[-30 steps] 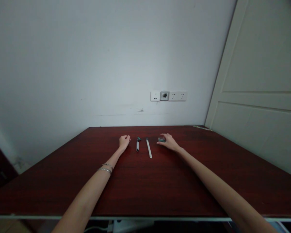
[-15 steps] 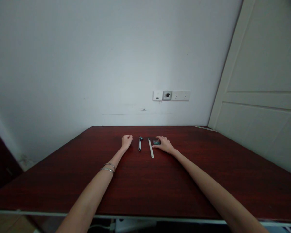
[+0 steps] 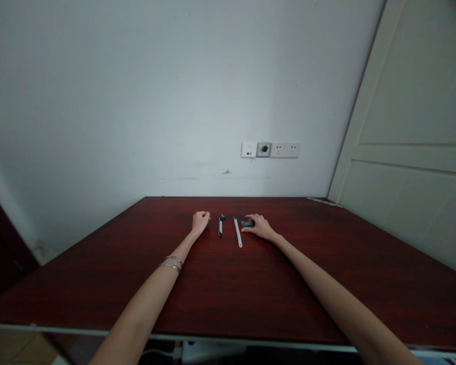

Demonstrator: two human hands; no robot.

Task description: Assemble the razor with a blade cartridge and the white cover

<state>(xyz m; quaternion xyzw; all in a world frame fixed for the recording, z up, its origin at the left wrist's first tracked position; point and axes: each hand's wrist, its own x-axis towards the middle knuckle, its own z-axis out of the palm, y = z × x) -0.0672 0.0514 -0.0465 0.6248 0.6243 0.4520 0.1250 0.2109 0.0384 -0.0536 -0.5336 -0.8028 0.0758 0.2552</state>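
Observation:
My left hand (image 3: 201,222) rests on the table with its fingers curled in, and no object shows in it. Just right of it lies a razor (image 3: 221,226) with a pale grip and a dark head pointing away from me. A slim white stick-like handle (image 3: 237,233) with a dark far tip lies right of the razor. My right hand (image 3: 260,226) is open, thumb and fingers spread around a small dark, partly clear case (image 3: 247,223). Whether the fingers touch this case is too small to tell.
The dark red wooden table (image 3: 228,294) reaches back to a white wall (image 3: 155,101). Sockets and switch plates (image 3: 270,149) sit on the wall. A white panelled door (image 3: 410,126) stands along the right side. A thin pale strip (image 3: 323,202) lies at the far right edge.
Both hands and the objects appear slightly further right in the view, as does the wall behind them. The hands keep the same poses beside the objects.

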